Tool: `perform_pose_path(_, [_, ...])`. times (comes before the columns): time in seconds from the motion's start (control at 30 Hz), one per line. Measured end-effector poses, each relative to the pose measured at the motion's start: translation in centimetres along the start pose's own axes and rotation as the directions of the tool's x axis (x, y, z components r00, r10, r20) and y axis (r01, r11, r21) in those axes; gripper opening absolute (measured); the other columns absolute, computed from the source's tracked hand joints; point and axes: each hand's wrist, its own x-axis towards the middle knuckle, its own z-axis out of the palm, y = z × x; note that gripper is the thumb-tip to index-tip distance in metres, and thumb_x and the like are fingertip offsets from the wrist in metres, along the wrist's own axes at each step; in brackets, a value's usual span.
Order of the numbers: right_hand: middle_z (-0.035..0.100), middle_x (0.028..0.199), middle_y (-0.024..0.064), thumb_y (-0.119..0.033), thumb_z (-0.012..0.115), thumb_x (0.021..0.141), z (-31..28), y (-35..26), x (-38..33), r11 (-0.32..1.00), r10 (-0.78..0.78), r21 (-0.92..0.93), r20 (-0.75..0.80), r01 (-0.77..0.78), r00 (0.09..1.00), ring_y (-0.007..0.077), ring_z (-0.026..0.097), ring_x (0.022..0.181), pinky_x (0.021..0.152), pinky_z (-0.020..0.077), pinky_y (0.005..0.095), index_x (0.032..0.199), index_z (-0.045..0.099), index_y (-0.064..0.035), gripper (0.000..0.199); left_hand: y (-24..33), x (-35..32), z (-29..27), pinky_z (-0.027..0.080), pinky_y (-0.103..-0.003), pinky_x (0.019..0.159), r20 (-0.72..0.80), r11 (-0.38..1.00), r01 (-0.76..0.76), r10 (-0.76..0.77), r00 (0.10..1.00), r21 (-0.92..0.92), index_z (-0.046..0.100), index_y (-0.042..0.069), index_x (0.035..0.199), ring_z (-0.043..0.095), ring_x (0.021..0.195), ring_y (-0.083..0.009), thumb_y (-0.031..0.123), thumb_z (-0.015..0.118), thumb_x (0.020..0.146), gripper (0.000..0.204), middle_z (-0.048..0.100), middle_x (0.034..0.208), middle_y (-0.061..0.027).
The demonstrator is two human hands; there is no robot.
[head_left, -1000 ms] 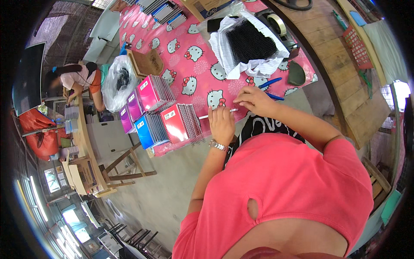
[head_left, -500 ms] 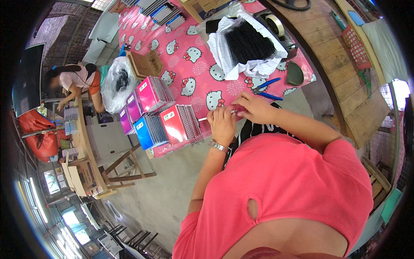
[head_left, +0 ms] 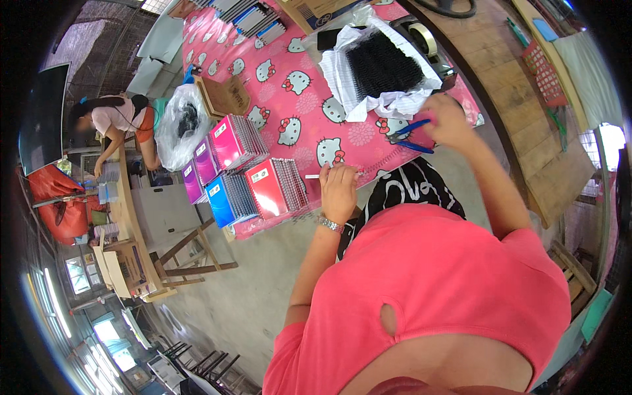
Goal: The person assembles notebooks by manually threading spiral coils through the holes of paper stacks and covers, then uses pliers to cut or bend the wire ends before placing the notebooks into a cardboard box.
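Head view shows the person's left hand (head_left: 340, 193) at the near edge of a table with a pink patterned tablecloth (head_left: 304, 135), fingers together and bent over the right end of a thin white strip (head_left: 311, 176); whether they pinch it cannot be told. Farther right, the blurred right hand (head_left: 449, 124) is at the handle ends of blue-handled pliers (head_left: 418, 147), which lie with their handles spread and their head pointing left; whether the fingers have closed on a handle cannot be told. Just left of the strip stands a stack of red notebooks (head_left: 266, 189), beside blue notebooks (head_left: 226, 199), with pink notebooks (head_left: 229, 143) and purple notebooks (head_left: 205, 160) behind. On the far side, a heap of black coils (head_left: 383, 66) rests on crumpled white paper (head_left: 339, 82), near a tape roll (head_left: 423, 39). Far left, a co-worker (head_left: 115, 122) bends over a wooden table (head_left: 135, 227).
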Motion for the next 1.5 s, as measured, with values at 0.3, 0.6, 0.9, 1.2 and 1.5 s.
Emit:
perform_pose_path(0.3, [0.064, 0.114, 0.0155, -0.018, 0.076, 0.067, -3.7, 1.3, -0.1, 0.986, 0.037, -0.167, 0.305, 0.016, 0.952, 0.0348, 0.055, 0.113, 0.1, 0.0407, 0.0418, 0.099, 0.069, -0.0063, 0.036, -1.1, -0.3, 0.2, 0.024, -0.055, 0.109, 0.038, 0.995, -0.046, 0.049, 0.998, -0.086, 0.058, 0.009, 0.104, 0.052, 0.114, -0.0274, 0.018, 0.063, 0.085, 0.022, 0.06, 0.104, -0.0079])
perform_pose_path(0.6, [0.062, 0.123, 0.0109, -0.012, 0.072, 0.076, 4.9, -8.7, 4.2, 0.396, -0.584, 0.844, 0.535, -0.362, 0.611, 0.0228, 0.055, 0.117, 0.101, 0.0403, 0.0365, 0.112, 0.067, -0.0029, 0.038, -0.5, -1.4, -0.4, 0.013, -0.072, 0.103, -0.007, 0.958, 0.176, -0.179, 0.984, 0.226, 0.062, 0.016, 0.105, 0.043, 0.124, -0.029, 0.022, 0.07, 0.078, 0.029, 0.055, 0.11, -0.0003])
perform_pose_path(0.9, [0.061, 0.12, 0.0107, -0.01, 0.073, 0.069, 6.4, -8.9, 5.1, 0.781, -0.438, 0.622, 0.609, -0.056, 0.661, 0.0224, 0.054, 0.115, 0.103, 0.038, 0.0358, 0.107, 0.068, -0.0029, 0.039, -1.4, -1.0, -0.3, 0.034, -0.046, 0.085, -0.1, 0.986, 0.154, -0.148, 0.984, 0.062, 0.063, 0.013, 0.097, 0.049, 0.103, -0.0286, 0.027, 0.076, 0.073, 0.03, 0.057, 0.1, -0.0046])
perform_pose_path(1.2, [0.059, 0.121, 0.0081, -0.014, 0.074, 0.072, 7.1, -9.0, 5.4, 0.143, -0.634, 0.826, 0.5, -0.546, 0.59, 0.0207, 0.053, 0.114, 0.102, 0.0375, 0.0337, 0.113, 0.066, -0.0032, 0.043, -1.4, -0.5, -0.8, 0.034, -0.045, 0.09, -0.077, 0.982, 0.187, -0.187, 0.979, -0.013, 0.062, 0.009, 0.093, 0.051, 0.101, -0.0283, 0.028, 0.077, 0.07, 0.033, 0.057, 0.099, -0.0067])
perform_pose_path(1.5, [0.06, 0.12, 0.0083, -0.013, 0.069, 0.074, 7.3, -9.0, 6.4, 0.529, -0.548, 0.815, 0.542, -0.238, 0.638, 0.0194, 0.053, 0.113, 0.1, 0.0375, 0.0327, 0.111, 0.066, -0.0032, 0.038, -2.1, -0.3, -0.8, 0.041, -0.044, 0.087, -0.17, 0.959, 0.136, -0.181, 0.969, -0.248, 0.059, 0.004, 0.098, 0.051, 0.102, -0.0342, 0.01, 0.075, 0.073, 0.03, 0.056, 0.099, -0.0126])
